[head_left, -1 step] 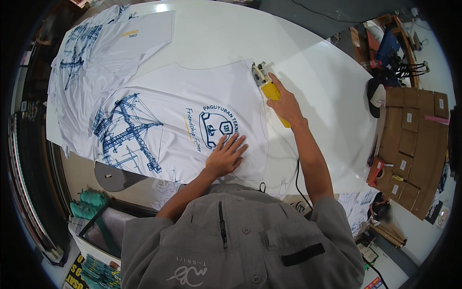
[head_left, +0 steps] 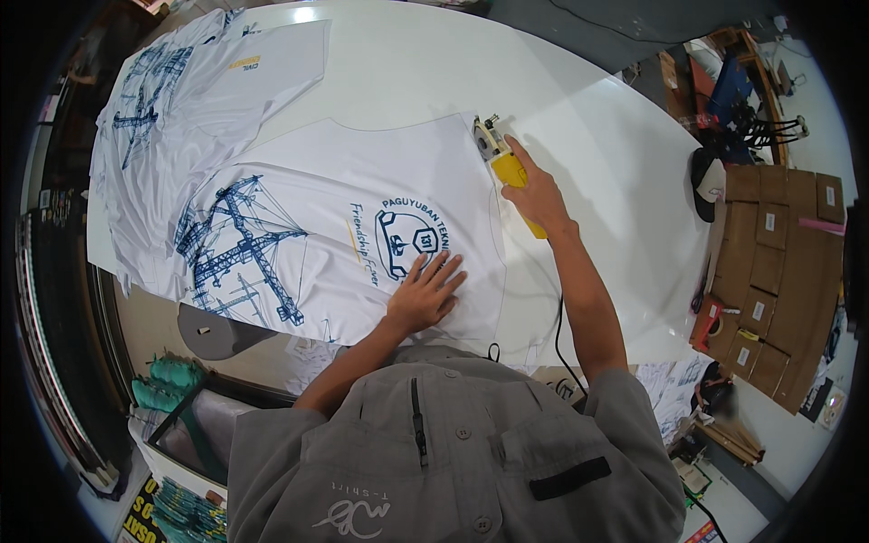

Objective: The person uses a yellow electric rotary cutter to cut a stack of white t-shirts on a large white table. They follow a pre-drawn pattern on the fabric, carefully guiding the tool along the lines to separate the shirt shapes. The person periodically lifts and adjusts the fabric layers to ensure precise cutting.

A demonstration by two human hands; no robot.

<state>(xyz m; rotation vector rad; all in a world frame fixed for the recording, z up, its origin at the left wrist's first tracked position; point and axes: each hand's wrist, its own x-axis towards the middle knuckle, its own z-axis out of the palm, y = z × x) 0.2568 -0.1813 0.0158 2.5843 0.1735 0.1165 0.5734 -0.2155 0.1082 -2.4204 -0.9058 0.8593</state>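
A white fabric panel (head_left: 434, 167) with dark blue crane drawings and a round emblem lies over the white table (head_left: 425, 63), rippled toward its left side. My left hand (head_left: 427, 291) rests flat on it at the emblem, fingers spread. My right hand (head_left: 543, 201) grips a yellow handheld electric fabric cutter (head_left: 509, 170). Its metal head sits at the panel's far right corner, beside the cut edge; the blade's exact contact with the cloth is hard to make out. A black cord (head_left: 559, 337) trails from the cutter back toward me.
More printed white fabric (head_left: 217, 100) covers the table's far left. Beyond the right edge are a cap (head_left: 707, 181) and brown cardboard (head_left: 769, 262) with a red tape dispenser (head_left: 709, 319). A grey round object (head_left: 217, 333) stands below the left edge. Another person (head_left: 715, 391) appears at lower right.
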